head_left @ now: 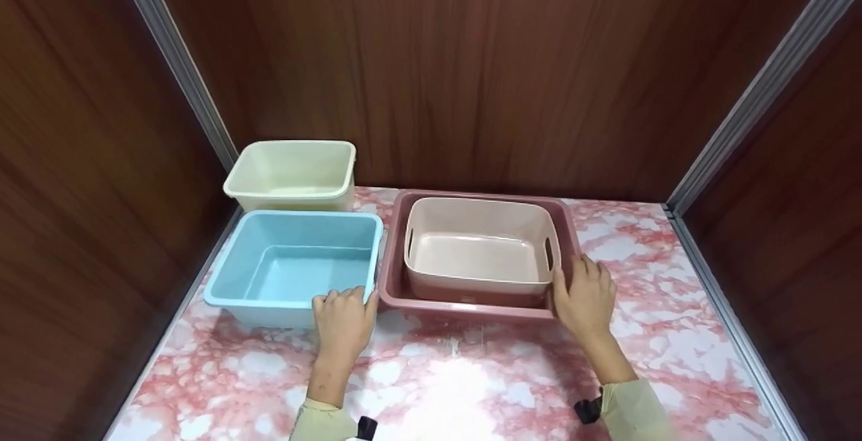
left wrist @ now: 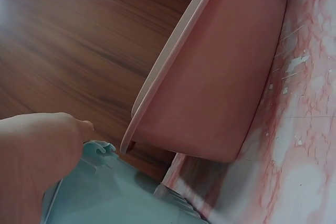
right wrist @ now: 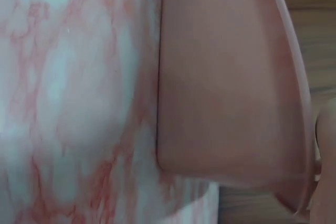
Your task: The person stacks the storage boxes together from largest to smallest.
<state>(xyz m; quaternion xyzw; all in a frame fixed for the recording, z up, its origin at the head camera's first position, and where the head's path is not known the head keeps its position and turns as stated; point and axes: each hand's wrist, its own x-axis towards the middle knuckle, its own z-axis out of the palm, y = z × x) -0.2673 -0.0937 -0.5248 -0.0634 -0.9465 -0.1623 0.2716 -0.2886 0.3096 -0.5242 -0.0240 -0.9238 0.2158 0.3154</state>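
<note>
Standing on pink-and-white marbled tabletop [head_left: 673, 333], smooth light-blue rectangular plastic tub [head_left: 269, 316] is gripped at near right corner by curled fingers of left hand [head_left: 343, 323] | dusty-rose plastic basin [head_left: 465, 310], just beside, is held at right rim between thumb and fingers of right hand [head_left: 586, 299] | beige slot-handled plastic basket [head_left: 471, 285] is nested inside basin | pale-green tapered bin [head_left: 289, 202] is seen behind tub

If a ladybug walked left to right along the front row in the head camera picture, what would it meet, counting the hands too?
Blue tub → left hand → big dark-pink tub → right hand.
</note>
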